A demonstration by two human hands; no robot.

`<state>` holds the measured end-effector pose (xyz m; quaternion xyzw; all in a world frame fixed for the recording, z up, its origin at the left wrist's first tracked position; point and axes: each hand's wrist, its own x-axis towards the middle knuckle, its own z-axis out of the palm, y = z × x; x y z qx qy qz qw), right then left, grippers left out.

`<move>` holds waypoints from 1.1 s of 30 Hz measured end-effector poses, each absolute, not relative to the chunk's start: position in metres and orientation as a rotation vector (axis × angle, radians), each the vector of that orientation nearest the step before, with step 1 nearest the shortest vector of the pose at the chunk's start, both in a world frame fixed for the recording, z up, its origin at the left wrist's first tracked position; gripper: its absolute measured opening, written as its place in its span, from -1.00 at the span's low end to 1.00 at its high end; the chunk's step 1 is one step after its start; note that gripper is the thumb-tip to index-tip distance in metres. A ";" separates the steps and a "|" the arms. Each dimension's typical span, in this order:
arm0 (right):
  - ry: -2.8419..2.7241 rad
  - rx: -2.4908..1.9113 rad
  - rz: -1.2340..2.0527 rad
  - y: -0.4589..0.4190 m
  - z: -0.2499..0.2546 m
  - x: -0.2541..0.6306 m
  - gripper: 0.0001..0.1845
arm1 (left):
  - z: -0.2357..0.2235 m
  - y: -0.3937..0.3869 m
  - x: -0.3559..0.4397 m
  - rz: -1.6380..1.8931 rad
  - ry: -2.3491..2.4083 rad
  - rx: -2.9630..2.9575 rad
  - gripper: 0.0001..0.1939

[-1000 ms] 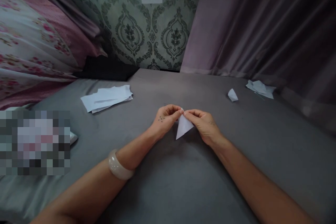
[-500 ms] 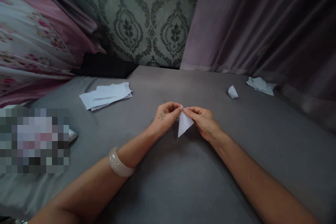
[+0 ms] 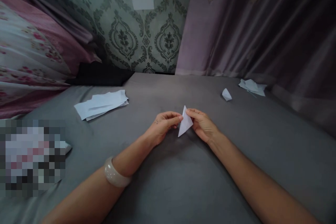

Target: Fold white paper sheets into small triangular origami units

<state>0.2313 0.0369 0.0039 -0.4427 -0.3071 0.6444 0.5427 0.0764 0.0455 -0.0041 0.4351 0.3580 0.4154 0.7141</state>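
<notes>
A small white folded paper [image 3: 185, 124], pointed at its top and lower left, is held up between my two hands over the grey sheet [image 3: 168, 185]. My right hand [image 3: 202, 123] pinches its right edge near the top, thumb in front and the other fingers behind. On the opposite edge, my left hand [image 3: 166, 125] closes thumb and fingertips on the paper. A pale bangle [image 3: 115, 175] circles my left wrist.
Several white paper sheets [image 3: 102, 104] lie stacked at left. Far right are a folded paper piece [image 3: 226, 95] and more loose paper [image 3: 252, 86]. Black cloth [image 3: 102, 73] lies by the patterned wall [image 3: 145, 38]; curtains [image 3: 220, 24] hang right. A blurred-out patch covers the lower left.
My left fingers have slid down from the paper's tip to its left edge, so the tip now shows. The view has tilted up and turned slightly right.
</notes>
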 end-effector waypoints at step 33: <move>-1.651 -1.176 0.391 0.016 0.000 0.209 -0.58 | -0.011 0.045 0.070 1.466 1.391 1.964 -0.89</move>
